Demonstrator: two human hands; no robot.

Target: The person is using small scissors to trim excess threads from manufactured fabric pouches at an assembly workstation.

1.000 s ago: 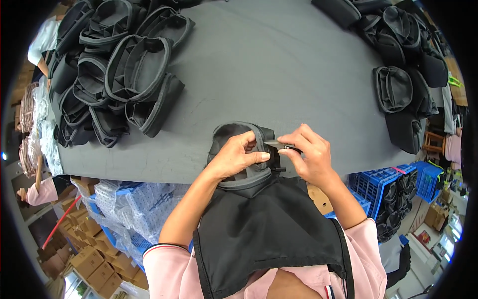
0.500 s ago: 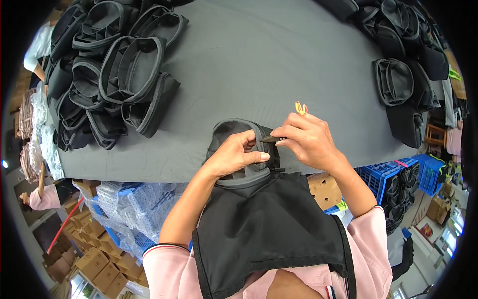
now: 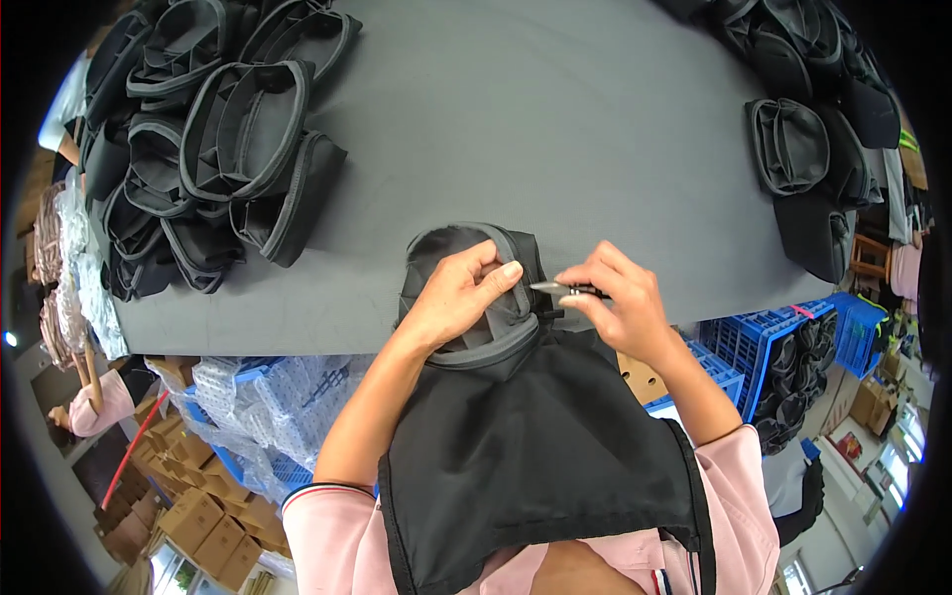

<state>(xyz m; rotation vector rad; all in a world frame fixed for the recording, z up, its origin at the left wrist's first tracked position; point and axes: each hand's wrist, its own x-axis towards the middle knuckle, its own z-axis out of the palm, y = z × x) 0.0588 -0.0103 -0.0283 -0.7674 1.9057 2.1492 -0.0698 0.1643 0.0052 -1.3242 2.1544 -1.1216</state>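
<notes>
A black zippered pouch (image 3: 486,353) with grey edging stands open at the table's near edge, just beyond my black apron. My left hand (image 3: 461,293) reaches over it and pinches its right-hand rim between thumb and fingers; some fingertips are hidden inside. To the right of the pouch, my right hand (image 3: 625,302) is closed on what look like small thread snips (image 3: 555,288), with a pale pointed metal tip and a dark handle. The tip points left at the pouch's rim, close beside it; I cannot tell whether it touches.
Black pouches (image 3: 248,129) are heaped on the grey table (image 3: 496,109) at the left, with more pouches (image 3: 788,149) at the far right. Below the table edge stand blue crates (image 3: 754,347), bubble wrap (image 3: 238,397) and cardboard boxes (image 3: 198,521). Another person (image 3: 99,405) is at the far left.
My right hand has turned and drawn slightly right and down, so the pale tip now shows clear of the pouch. My left thumb has moved up along the rim.
</notes>
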